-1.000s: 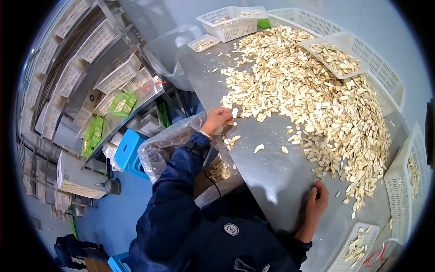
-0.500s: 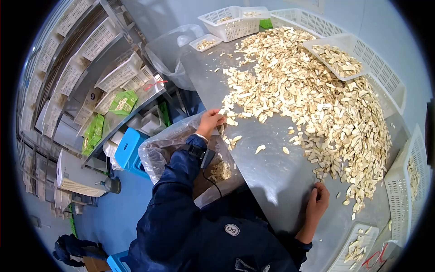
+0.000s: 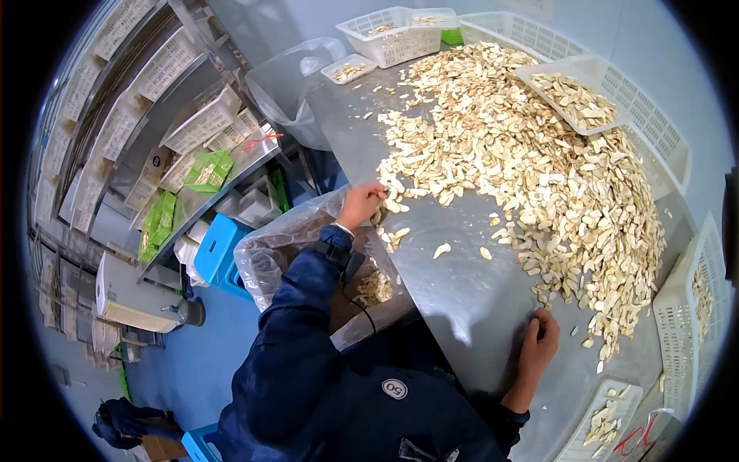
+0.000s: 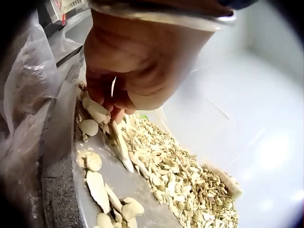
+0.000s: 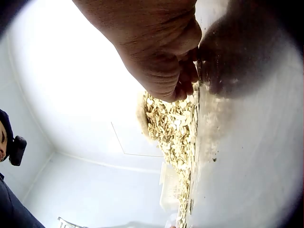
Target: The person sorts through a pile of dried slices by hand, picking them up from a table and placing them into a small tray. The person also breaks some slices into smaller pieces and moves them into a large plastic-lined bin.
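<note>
In the head view my left hand (image 3: 360, 206) is at the table's left edge, beside a few pale dried slices (image 3: 394, 202) next to the big heap (image 3: 493, 146). The left wrist view has its fingers curled down, fingertips pinching a long pale slice (image 4: 122, 147); more slices (image 4: 97, 190) lie along the table edge below. My right hand (image 3: 539, 343) rests on the metal table near the heap's front end, fingers loosely curled around nothing. In the right wrist view the right hand (image 5: 166, 66) is close against the shiny tabletop, the heap beyond it.
A plastic-lined box (image 3: 289, 239) holding slices stands below the table's left edge. White baskets (image 3: 396, 46) and trays (image 3: 608, 416) border the heap. Shelving with baskets (image 3: 204, 127) and a blue stool (image 3: 219, 250) are at left. Another person (image 3: 127, 423) bends over a cardboard box.
My left hand drew back left from the slices with a slice at its fingertips, then came slightly right again to the edge slices. The right hand has stayed still.
</note>
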Available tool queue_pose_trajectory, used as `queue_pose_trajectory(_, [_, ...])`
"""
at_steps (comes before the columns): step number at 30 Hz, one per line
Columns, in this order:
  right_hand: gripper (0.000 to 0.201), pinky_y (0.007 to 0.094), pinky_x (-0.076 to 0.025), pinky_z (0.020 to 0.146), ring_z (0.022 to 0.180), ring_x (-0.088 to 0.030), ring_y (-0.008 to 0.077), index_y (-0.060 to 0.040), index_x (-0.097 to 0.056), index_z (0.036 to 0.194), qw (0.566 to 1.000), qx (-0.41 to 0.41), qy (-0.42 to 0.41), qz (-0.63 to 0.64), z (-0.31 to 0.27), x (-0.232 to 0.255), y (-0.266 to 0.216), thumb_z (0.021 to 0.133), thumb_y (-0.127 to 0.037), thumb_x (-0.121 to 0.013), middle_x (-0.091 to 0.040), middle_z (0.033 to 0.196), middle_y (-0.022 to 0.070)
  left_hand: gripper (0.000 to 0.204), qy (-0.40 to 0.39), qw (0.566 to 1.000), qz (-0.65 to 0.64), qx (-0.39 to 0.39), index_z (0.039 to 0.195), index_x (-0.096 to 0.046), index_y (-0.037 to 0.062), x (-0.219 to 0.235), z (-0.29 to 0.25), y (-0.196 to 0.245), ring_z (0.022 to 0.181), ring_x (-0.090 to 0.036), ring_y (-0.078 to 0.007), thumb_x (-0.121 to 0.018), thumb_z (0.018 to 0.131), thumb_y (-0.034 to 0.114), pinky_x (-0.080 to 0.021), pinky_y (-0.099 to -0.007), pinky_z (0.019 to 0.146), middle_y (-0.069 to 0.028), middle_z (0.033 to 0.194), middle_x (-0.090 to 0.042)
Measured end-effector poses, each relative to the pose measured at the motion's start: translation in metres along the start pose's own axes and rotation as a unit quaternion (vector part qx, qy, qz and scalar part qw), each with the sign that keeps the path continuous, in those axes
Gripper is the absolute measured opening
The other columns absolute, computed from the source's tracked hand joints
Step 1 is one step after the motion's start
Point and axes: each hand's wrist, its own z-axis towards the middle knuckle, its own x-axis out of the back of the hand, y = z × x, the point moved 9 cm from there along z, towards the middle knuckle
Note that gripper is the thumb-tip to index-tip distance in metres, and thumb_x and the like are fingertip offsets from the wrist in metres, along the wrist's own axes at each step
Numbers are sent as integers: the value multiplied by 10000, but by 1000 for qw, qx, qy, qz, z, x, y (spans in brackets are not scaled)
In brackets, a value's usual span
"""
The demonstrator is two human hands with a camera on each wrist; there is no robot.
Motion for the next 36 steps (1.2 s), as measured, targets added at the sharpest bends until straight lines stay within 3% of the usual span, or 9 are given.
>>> queue_pose_trajectory(3, [212,354,-509,931,1049,-640,262,-17,-680,1109,1000,6,5,10,1,-2,16,911,-39,-608,-654,1171,137,168,-22,995,-55,84,1029,-698,11,-10,3,-26,805,-665,-121,-570,921,28,-526,-271,748,-52,878,-739])
queue_pose_trajectory(6, [213,352,-508,928,1047,-639,264,-23,-681,1107,1000,16,0,-13,1,-1,9,907,-36,-610,-660,1158,138,173,-8,999,44,19,1039,-696,39,-12,5,50,795,-678,-164,-598,897,48,-530,-292,744,-74,865,-725])
queue_pose_trajectory(10, [207,354,-506,917,1049,-634,262,-31,-684,1103,1000,13,2,-10,0,-1,-3,908,-44,-615,-667,1138,130,202,27,951,135,-278,1049,-693,65,-63,13,140,911,-667,-314,-633,856,85,-550,-389,800,-141,1066,-669])
queue_pose_trajectory(21, [190,364,-497,914,1031,-629,271,-18,-676,1077,999,38,9,-12,-1,1,-8,895,-49,-627,-676,1075,116,104,-99,986,13,-135,945,-661,28,-111,15,147,675,-617,-258,-649,843,42,-524,-333,694,-108,767,-646])
queue_pose_trajectory(24, [183,367,-499,902,1021,-628,266,-23,-681,1065,999,47,15,-15,0,2,-12,892,-47,-628,-681,1068,114,106,-89,993,-66,-50,943,-668,28,-102,10,123,696,-647,-217,-673,838,40,-522,-322,681,-115,810,-665])
queue_pose_trajectory(28, [185,364,-500,889,1008,-628,260,-30,-686,1065,999,33,15,-15,0,4,-12,888,-41,-632,-681,1047,109,167,-10,977,128,-170,995,-687,34,-86,-3,155,775,-669,-263,-654,835,5,-538,-343,723,-120,899,-675])
queue_pose_trajectory(29, [184,355,-502,878,990,-632,248,-33,-688,1067,999,38,20,-19,0,4,-10,892,-40,-631,-682,1041,105,168,-88,990,48,-96,977,-677,37,-99,-8,152,871,-654,-314,-650,812,20,-531,-385,777,-132,949,-669])
queue_pose_trajectory(32, [168,317,-506,836,933,-644,199,-30,-691,1074,999,2,34,8,0,7,-6,920,-47,-625,-686,1039,83,203,-213,934,25,-286,992,-669,42,-139,-41,198,958,-631,-349,-655,790,44,-515,-420,846,-143,987,-664])
queue_pose_trajectory(36, [146,262,-503,789,874,-643,131,-10,-693,1074,990,-19,19,138,0,-1,6,970,-63,-605,-686,1051,57,241,-263,891,85,-361,1048,-660,66,-163,-82,236,982,-613,-364,-641,809,44,-509,-457,881,-138,1031,-650])
